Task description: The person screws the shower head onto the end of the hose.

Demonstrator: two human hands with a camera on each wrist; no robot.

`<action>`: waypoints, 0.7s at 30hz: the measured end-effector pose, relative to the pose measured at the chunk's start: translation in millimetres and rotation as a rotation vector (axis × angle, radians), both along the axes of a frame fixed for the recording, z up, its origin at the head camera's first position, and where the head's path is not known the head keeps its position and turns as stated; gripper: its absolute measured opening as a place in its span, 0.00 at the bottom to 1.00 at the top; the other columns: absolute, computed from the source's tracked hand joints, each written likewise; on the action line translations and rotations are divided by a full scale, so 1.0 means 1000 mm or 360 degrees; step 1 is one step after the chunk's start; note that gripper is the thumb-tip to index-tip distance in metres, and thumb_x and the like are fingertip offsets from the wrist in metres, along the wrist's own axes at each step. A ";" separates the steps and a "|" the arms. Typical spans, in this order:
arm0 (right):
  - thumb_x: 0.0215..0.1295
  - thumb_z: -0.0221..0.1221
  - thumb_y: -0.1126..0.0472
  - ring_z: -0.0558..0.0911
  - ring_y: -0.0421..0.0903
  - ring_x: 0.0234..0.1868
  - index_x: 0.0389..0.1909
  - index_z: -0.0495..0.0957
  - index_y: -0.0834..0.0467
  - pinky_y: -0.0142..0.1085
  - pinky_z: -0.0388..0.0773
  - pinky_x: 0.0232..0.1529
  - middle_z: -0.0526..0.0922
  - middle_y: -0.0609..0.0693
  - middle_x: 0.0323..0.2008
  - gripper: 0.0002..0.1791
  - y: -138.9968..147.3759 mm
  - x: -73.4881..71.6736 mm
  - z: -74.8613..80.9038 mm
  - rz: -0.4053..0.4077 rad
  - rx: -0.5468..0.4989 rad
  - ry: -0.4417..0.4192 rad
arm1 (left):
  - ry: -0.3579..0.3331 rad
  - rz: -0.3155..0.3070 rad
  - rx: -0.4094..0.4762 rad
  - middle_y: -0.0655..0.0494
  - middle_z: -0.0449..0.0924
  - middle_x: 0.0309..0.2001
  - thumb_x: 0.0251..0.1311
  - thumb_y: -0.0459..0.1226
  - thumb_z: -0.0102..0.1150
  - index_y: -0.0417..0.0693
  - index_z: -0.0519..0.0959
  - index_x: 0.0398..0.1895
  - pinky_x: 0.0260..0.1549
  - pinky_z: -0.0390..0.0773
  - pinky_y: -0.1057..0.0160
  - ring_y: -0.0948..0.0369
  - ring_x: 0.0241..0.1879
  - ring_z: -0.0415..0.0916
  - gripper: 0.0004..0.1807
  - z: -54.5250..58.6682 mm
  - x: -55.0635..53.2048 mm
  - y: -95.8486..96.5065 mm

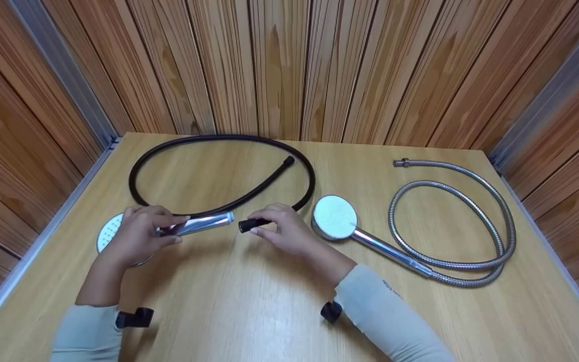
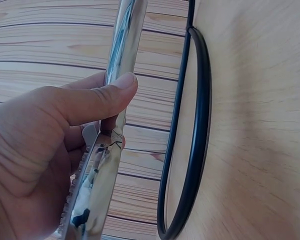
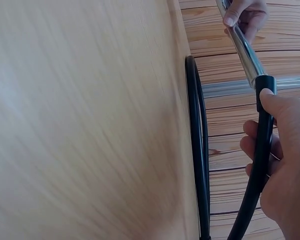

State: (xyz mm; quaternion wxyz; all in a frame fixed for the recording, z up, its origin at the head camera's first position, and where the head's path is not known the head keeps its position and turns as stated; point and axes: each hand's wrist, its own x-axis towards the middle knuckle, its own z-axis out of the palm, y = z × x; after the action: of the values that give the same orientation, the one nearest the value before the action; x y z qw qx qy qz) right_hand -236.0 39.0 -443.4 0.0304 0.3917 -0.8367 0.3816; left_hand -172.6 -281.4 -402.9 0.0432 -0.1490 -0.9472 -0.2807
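I grip the chrome shower head (image 1: 204,224) in my left hand (image 1: 145,232); my right hand (image 1: 287,229) pinches the black shower hose (image 1: 250,224).

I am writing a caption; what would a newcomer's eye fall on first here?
At left, the left hand grips a shiny shower head; near centre, the right hand holds one end of a black hose. To the right, a second shower head lies joined to a coiled silver hose.
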 end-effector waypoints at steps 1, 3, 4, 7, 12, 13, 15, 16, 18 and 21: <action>0.66 0.62 0.53 0.78 0.43 0.48 0.51 0.82 0.54 0.41 0.71 0.54 0.83 0.45 0.44 0.15 0.000 -0.001 0.000 -0.0012 0.0006 0.0013 | 0.0009 -0.0007 -0.0007 0.59 0.81 0.39 0.50 0.34 0.74 0.56 0.85 0.52 0.47 0.52 0.50 0.56 0.44 0.70 0.22 0.000 0.000 0.001; 0.66 0.62 0.54 0.79 0.43 0.47 0.51 0.83 0.54 0.41 0.72 0.53 0.84 0.46 0.43 0.15 0.000 -0.002 0.000 -0.0034 0.0018 0.0036 | 0.0016 -0.0011 -0.0013 0.59 0.81 0.39 0.50 0.34 0.74 0.55 0.85 0.52 0.49 0.52 0.49 0.56 0.44 0.71 0.23 0.001 0.001 0.002; 0.66 0.62 0.54 0.79 0.43 0.47 0.51 0.83 0.55 0.41 0.72 0.53 0.84 0.46 0.43 0.15 0.000 -0.002 0.000 -0.0044 0.0023 0.0044 | 0.0019 -0.0016 -0.0019 0.59 0.81 0.39 0.50 0.34 0.74 0.55 0.85 0.52 0.50 0.53 0.49 0.56 0.43 0.71 0.23 0.001 0.001 0.003; 0.67 0.62 0.54 0.79 0.44 0.48 0.51 0.82 0.55 0.42 0.73 0.53 0.84 0.47 0.45 0.15 0.000 -0.003 -0.001 -0.0080 0.0041 0.0065 | 0.0017 -0.0014 -0.0028 0.59 0.81 0.39 0.49 0.34 0.74 0.55 0.85 0.52 0.50 0.53 0.48 0.55 0.45 0.69 0.23 0.001 0.002 0.006; 0.66 0.62 0.55 0.79 0.45 0.50 0.51 0.82 0.55 0.44 0.71 0.56 0.84 0.47 0.47 0.15 -0.002 -0.003 0.000 -0.0131 0.0033 0.0071 | 0.0032 -0.0025 -0.0032 0.59 0.80 0.40 0.49 0.35 0.75 0.55 0.85 0.51 0.47 0.53 0.50 0.55 0.45 0.68 0.22 0.002 0.002 0.009; 0.66 0.63 0.55 0.79 0.45 0.49 0.51 0.82 0.55 0.44 0.71 0.56 0.84 0.47 0.46 0.15 -0.002 -0.003 0.000 -0.0140 0.0033 0.0075 | 0.0041 -0.0035 -0.0034 0.59 0.81 0.40 0.49 0.35 0.75 0.54 0.85 0.51 0.48 0.53 0.49 0.56 0.44 0.69 0.22 0.002 0.002 0.010; 0.65 0.63 0.56 0.80 0.44 0.49 0.50 0.83 0.55 0.44 0.71 0.56 0.84 0.47 0.45 0.15 -0.003 -0.003 0.000 -0.0156 0.0034 0.0083 | 0.0058 -0.0054 -0.0035 0.58 0.81 0.40 0.49 0.34 0.74 0.54 0.85 0.50 0.50 0.52 0.48 0.56 0.43 0.70 0.22 0.002 0.002 0.010; 0.65 0.63 0.55 0.80 0.44 0.48 0.50 0.83 0.55 0.44 0.71 0.55 0.84 0.47 0.45 0.14 -0.003 -0.003 0.000 -0.0166 0.0038 0.0085 | 0.0067 -0.0063 -0.0038 0.59 0.81 0.39 0.49 0.34 0.74 0.53 0.85 0.50 0.51 0.52 0.47 0.56 0.43 0.71 0.22 0.002 0.002 0.011; 0.65 0.63 0.55 0.80 0.44 0.48 0.49 0.83 0.54 0.43 0.71 0.54 0.84 0.46 0.44 0.14 -0.004 -0.003 0.000 -0.0182 0.0051 0.0104 | 0.0085 -0.0079 -0.0048 0.58 0.81 0.39 0.49 0.34 0.74 0.52 0.85 0.50 0.53 0.52 0.46 0.56 0.42 0.72 0.21 0.001 0.002 0.012; 0.65 0.63 0.53 0.79 0.44 0.47 0.48 0.84 0.53 0.43 0.71 0.53 0.84 0.46 0.44 0.14 -0.005 -0.002 0.000 -0.0209 0.0078 0.0114 | 0.0107 -0.0090 -0.0068 0.58 0.81 0.37 0.49 0.34 0.74 0.52 0.85 0.50 0.54 0.51 0.45 0.57 0.40 0.73 0.21 0.000 0.001 0.013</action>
State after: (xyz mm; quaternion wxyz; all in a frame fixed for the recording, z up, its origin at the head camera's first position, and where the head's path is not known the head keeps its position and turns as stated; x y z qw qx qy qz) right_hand -238.2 33.8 -443.7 0.0757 0.3499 -0.8681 0.3439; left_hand -171.4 -268.2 -402.7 0.0637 -0.1858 -0.9464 -0.2563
